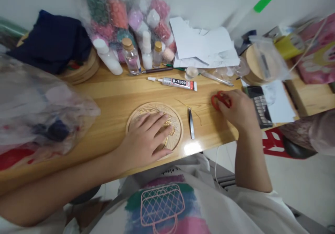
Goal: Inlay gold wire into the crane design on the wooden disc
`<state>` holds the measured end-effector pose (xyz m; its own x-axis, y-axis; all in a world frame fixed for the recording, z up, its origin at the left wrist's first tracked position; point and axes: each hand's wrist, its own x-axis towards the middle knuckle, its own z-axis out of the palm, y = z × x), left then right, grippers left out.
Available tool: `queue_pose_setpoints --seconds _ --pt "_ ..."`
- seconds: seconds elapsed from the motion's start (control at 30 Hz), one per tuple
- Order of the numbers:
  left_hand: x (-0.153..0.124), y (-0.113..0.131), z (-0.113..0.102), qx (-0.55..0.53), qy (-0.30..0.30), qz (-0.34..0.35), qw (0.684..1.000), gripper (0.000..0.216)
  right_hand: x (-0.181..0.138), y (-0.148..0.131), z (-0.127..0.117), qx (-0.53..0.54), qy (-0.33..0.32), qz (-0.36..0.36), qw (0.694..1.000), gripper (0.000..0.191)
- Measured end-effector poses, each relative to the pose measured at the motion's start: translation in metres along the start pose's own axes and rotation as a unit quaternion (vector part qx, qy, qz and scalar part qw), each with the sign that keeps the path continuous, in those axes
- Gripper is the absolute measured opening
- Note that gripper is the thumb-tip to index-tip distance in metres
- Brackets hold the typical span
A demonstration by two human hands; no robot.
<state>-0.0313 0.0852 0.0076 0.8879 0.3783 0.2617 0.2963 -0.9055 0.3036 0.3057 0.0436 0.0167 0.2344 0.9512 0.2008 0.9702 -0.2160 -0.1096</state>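
Note:
My left hand (146, 138) lies flat, fingers stretched out, on a round carved wooden disc (176, 136) that bears a small gold piece (168, 124) by my fingertips. My right hand (239, 110) is closed around the red handles of a pair of scissors (218, 99) on the wooden table (110, 97). Metal tweezers (191, 123) lie between the two hands, with a thin gold wire (195, 110) beside them. A tube of B-7000 glue (176, 83) lies farther back.
Small bottles (131, 56) and bags of coloured beads (125, 14) stand at the back. White papers (204, 43), a dark cloth (52, 40) on wooden rounds, a plastic bag (34, 111) at left, and a calculator (260, 106) at right surround the work spot.

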Motion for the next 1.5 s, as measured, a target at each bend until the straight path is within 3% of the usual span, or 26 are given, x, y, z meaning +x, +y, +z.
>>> queue_pose_setpoints --seconds 0.13,0.17,0.27,0.37,0.53,0.6,0.67,0.73,0.8,0.83,0.87,0.93,1.03,1.2,1.4,1.5 --pt "0.0 0.0 -0.002 -0.005 -0.009 -0.002 1.0 0.048 -0.012 -0.028 -0.01 0.035 0.101 0.019 0.994 0.013" --pt "0.0 0.0 -0.002 -0.004 -0.008 -0.002 1.0 0.048 -0.019 -0.038 -0.014 0.068 0.1 0.022 0.992 0.013" --pt "0.001 0.001 -0.002 0.003 -0.001 -0.001 1.0 0.047 -0.042 -0.071 -0.019 0.133 0.038 0.031 0.99 0.007" --pt "0.001 0.001 -0.003 0.003 -0.006 0.001 1.0 0.046 -0.056 -0.094 -0.012 0.149 -0.018 0.019 0.989 0.015" --pt "0.002 0.002 -0.006 0.0 -0.02 -0.004 1.0 0.047 -0.048 -0.101 -0.004 0.135 -0.076 -0.057 0.986 0.033" --pt "0.002 0.001 -0.005 0.002 -0.024 -0.005 1.0 0.047 -0.043 -0.097 -0.01 0.203 -0.071 -0.076 0.974 0.03" --pt "0.002 0.001 -0.005 0.003 -0.024 -0.001 1.0 0.047 -0.041 -0.091 -0.018 0.353 -0.031 -0.052 0.934 0.022" --pt "0.001 0.001 -0.004 0.003 -0.021 0.001 1.0 0.047 -0.042 -0.086 -0.022 0.538 0.002 -0.012 0.843 0.016" --pt "0.001 0.001 -0.005 0.003 -0.024 -0.002 1.0 0.047 -0.047 -0.086 -0.021 0.665 -0.005 0.006 0.747 0.016" --pt "0.001 0.001 -0.005 0.003 -0.028 -0.004 1.0 0.047 -0.051 -0.089 -0.019 0.692 -0.019 0.007 0.722 0.017" --pt "0.001 0.001 -0.006 0.003 -0.033 -0.005 0.999 0.048 -0.055 -0.093 -0.016 0.694 -0.035 0.017 0.719 0.02" --pt "0.002 0.001 -0.007 0.003 -0.04 -0.004 0.999 0.048 -0.065 -0.104 -0.009 0.654 -0.043 0.057 0.753 0.022" --pt "0.003 0.001 -0.007 0.002 -0.047 -0.009 0.999 0.048 -0.078 -0.122 -0.003 0.58 -0.03 0.108 0.807 0.009" --pt "0.002 0.001 -0.007 -0.007 -0.049 -0.006 0.999 0.05 -0.086 -0.135 -0.008 0.533 -0.038 0.147 0.833 0.022" --pt "0.003 0.002 -0.008 0.014 -0.047 -0.002 0.999 0.05 -0.089 -0.136 -0.014 0.44 -0.001 0.084 0.894 0.019" --pt "0.004 0.002 -0.008 0.013 -0.049 0.0 0.999 0.051 -0.089 -0.139 -0.017 0.423 -0.005 0.061 0.904 0.023"
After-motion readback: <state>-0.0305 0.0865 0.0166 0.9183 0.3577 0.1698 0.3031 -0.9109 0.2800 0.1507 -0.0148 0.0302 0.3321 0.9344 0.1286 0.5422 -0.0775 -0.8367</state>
